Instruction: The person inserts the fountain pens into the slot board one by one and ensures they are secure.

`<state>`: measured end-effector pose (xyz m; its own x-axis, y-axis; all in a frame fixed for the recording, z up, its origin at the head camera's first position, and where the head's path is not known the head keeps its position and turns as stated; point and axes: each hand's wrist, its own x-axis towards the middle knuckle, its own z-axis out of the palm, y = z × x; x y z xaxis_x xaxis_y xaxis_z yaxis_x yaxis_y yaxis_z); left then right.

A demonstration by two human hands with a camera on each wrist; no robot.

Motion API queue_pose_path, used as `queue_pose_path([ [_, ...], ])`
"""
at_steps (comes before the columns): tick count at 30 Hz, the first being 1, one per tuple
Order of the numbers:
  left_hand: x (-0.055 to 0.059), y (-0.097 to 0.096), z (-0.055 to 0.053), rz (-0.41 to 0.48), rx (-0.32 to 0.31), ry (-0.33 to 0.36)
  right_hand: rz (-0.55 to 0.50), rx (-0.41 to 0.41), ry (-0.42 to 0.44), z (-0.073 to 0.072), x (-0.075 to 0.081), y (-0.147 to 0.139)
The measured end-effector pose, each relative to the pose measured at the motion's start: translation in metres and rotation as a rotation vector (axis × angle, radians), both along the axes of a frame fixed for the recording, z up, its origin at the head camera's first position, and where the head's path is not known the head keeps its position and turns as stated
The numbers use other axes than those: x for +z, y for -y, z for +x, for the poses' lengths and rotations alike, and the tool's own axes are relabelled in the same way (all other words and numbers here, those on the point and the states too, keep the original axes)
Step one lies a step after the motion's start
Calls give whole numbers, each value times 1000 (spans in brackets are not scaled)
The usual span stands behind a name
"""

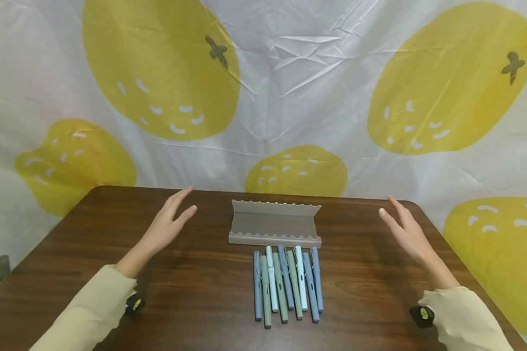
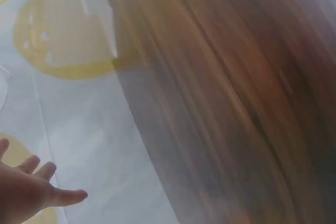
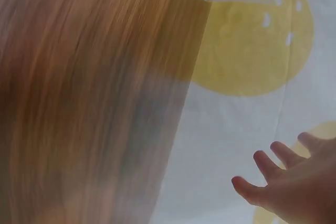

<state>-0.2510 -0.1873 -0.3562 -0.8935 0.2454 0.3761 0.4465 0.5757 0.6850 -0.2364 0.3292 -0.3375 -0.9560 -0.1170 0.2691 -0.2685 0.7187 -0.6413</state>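
Observation:
Several capped pens in blue, green and pale blue lie side by side near the middle of the table, clips toward the far end. Just beyond them stands a translucent pen rack with wavy notched edges. My left hand hovers over the table to the left of the rack, fingers extended and thumb apart, holding nothing. On the other side, my right hand is raised likewise, with its fingers spread and nothing in it. Both wrist views show the hands with fingers apart.
The brown wooden table has rounded far corners. Behind it hangs a white cloth printed with large yellow fruit. Dark wrist devices show at both cream sleeves.

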Motion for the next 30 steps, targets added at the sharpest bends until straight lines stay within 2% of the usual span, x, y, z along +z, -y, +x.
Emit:
queue_pose_path([
  [6, 1, -13, -1, 211, -43, 132, -164, -2, 84, -2, -4, 11],
  [10, -2, -20, -3, 279, -67, 178, -228, 10, 117, -4, -10, 18],
  [14, -7, -27, -6, 295, -62, 202, -251, 5, 127, -5, -18, 25],
  [21, -11, -36, -15, 289, -51, 191, -297, 27, 198, -9, -31, 35],
  [30, -8, -45, -25, 188, 11, 117, -250, 113, 261, -13, -39, 49],
])
